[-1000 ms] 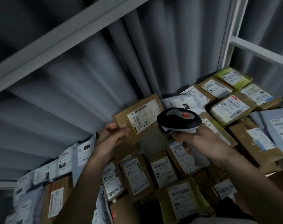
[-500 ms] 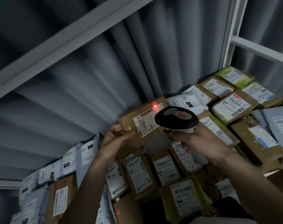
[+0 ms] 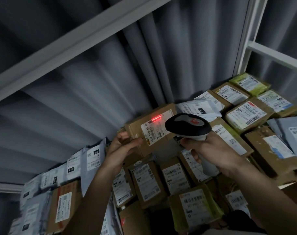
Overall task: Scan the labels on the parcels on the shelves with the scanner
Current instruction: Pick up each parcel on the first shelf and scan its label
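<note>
Grey pleated curtain (image 3: 96, 92) fills the upper field as backdrop, behind white metal shelf frame (image 3: 244, 48) w/ a beam running diagonally across top left. Below it, shelf load of parcels: brown cardboard boxes and grey poly mailers (image 3: 91, 160), packed edge to edge, most w/ white barcode labels facing the camera. Green-wrapped parcel (image 3: 249, 83) at far right rear, beside the upright post; red-marked label box (image 3: 246, 114) just in front of it.

Raised cardboard box (image 3: 149, 131) sits at centre, tilted, above the lower rows. Left hand (image 3: 122, 148) grasps its left end, thumb on the near face and fingers curled round the edge. Its shipping label (image 3: 155, 129) faces the camera; a short red scan line (image 3: 155, 118) lies across the barcode at the label's upper edge.

Right hand (image 3: 210, 150) clenched round the white grip of the handheld barcode scanner (image 3: 188, 127), index finger at the trigger side. Scanner head black w/ grey top panel and small red mark, aimed at the label, just beside the box's right end and overlapping it in view; contact betw. the two cannot be told. Both forearms enter from the bottom edge
</note>
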